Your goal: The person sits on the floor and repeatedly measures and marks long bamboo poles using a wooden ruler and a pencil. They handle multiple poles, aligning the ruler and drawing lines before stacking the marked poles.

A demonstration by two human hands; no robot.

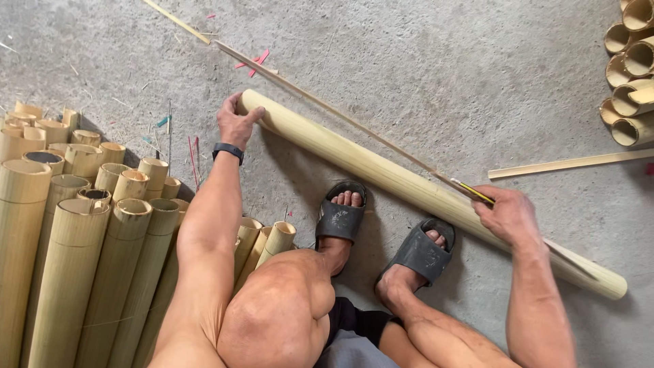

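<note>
Concrete floor [443, 61] carries the bamboo pole [381, 170] lying diagonally before my sandals. My left hand [235, 123] grips its far end; my right hand [507, 215] pinches a pencil [471, 191] against a thin slat [327, 109]. I judge the round pole could roll and skew the line.

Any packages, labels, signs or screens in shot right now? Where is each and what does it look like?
No packages, labels or signs.
Wrist band: on the left hand's wrist, black; whether it has a screen cannot be told.
Sandals: dark grey, a faint raised mark on the left strap.
</note>
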